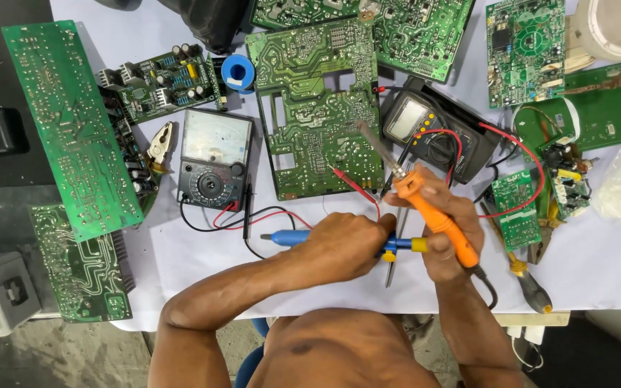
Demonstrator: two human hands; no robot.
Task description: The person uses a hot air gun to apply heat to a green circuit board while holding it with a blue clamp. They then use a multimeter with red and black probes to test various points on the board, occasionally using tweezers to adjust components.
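My right hand (445, 219) grips an orange-handled soldering iron (433, 212) whose metal tip (375, 144) points up over a large green circuit board (318, 108). My left hand (346, 244) is closed around a blue tool with a yellow end (400, 246); its blue tip (282, 237) sticks out to the left. The two hands touch near the yellow end. A red probe lead (353, 185) lies just above my left hand.
An analog meter (213, 158) and a digital multimeter (433, 136) flank the board. More green boards (70, 122) lie left, top and right. A blue solder spool (238, 72), pliers (159, 144) and a screwdriver (530, 284) rest on the white cloth (598, 259).
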